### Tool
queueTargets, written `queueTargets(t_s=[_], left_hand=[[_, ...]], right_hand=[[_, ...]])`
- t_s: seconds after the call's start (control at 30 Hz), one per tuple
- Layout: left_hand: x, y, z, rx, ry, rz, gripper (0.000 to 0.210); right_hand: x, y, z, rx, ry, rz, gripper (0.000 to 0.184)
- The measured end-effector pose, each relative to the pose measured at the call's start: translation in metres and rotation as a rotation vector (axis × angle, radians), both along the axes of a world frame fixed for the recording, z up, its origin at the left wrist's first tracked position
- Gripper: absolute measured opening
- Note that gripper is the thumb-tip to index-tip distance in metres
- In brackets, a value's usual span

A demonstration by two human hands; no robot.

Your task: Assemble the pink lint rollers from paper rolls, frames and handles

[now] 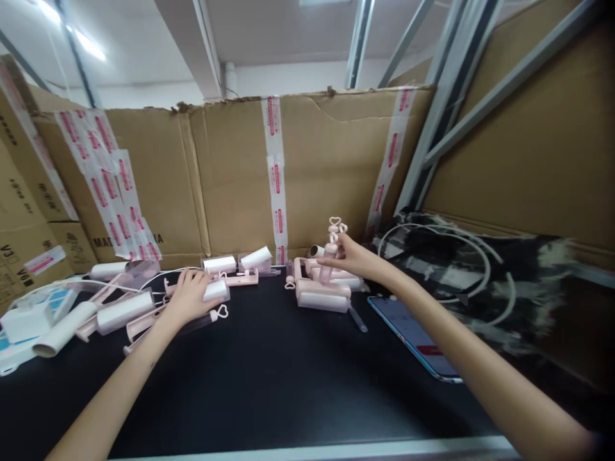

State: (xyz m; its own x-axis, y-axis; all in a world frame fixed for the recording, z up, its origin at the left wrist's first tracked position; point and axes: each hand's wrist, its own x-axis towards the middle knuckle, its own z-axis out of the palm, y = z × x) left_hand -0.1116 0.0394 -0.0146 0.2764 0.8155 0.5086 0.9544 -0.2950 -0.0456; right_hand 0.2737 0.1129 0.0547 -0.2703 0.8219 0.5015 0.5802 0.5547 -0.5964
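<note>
My left hand (189, 298) is down on the pile at left, its fingers curled over a small lint roller with a white roll (216, 291). A pink heart-shaped loop (221, 312) sticks out beside it. Farther right, my right hand (348, 256) pinches pale pink lint roller handles (331, 246) with heart-shaped ends, held upright. Below them lies a group of pink lint rollers (323, 296) with clear covers. Another pink handle with a heart end (289, 278) lies just left of that group. My fingers partly hide what each hand grips.
White rolls (125, 312) and pink frames (141, 326) lie at left, near a white adapter (29, 322) with cables. A phone (416, 339) lies under my right forearm. A coiled white cable (480, 256) sits on dark cloth at right. Taped cardboard (235, 173) walls the back.
</note>
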Motion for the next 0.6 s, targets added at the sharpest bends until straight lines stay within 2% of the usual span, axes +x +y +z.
queueTargets(t_s=[0.07, 0.13, 0.2, 0.27, 0.33, 0.4, 0.5, 0.6], left_hand=[[-0.006, 0.002, -0.002, -0.065, 0.006, 0.013, 0.043], [-0.005, 0.001, 0.002, -0.085, -0.003, -0.004, 0.039], [0.003, -0.005, 0.011, -0.057, -0.066, -0.052, 0.04], [0.017, -0.016, 0.022, -0.031, -0.179, -0.157, 0.042], [0.035, -0.031, 0.028, -0.058, -0.265, -0.303, 0.043], [0.055, -0.046, 0.026, -0.166, -0.277, -0.414, 0.042], [0.078, -0.059, 0.01, -0.338, -0.264, -0.471, 0.044], [0.091, -0.062, -0.006, -0.393, -0.314, -0.508, 0.048]], right_hand=[[-0.005, -0.016, 0.001, 0.146, -0.038, -0.18, 0.082], [-0.019, -0.036, 0.005, 0.401, -0.076, -0.331, 0.08], [-0.039, -0.053, 0.008, 0.621, -0.075, -0.342, 0.061], [-0.063, -0.062, 0.006, 0.697, -0.139, -0.219, 0.035], [-0.087, -0.06, -0.001, 0.609, -0.328, -0.029, 0.021], [-0.109, -0.049, -0.012, 0.453, -0.523, 0.131, 0.019], [-0.136, -0.028, -0.031, 0.343, -0.618, 0.205, 0.02], [-0.158, -0.008, -0.045, 0.307, -0.668, 0.202, 0.019]])
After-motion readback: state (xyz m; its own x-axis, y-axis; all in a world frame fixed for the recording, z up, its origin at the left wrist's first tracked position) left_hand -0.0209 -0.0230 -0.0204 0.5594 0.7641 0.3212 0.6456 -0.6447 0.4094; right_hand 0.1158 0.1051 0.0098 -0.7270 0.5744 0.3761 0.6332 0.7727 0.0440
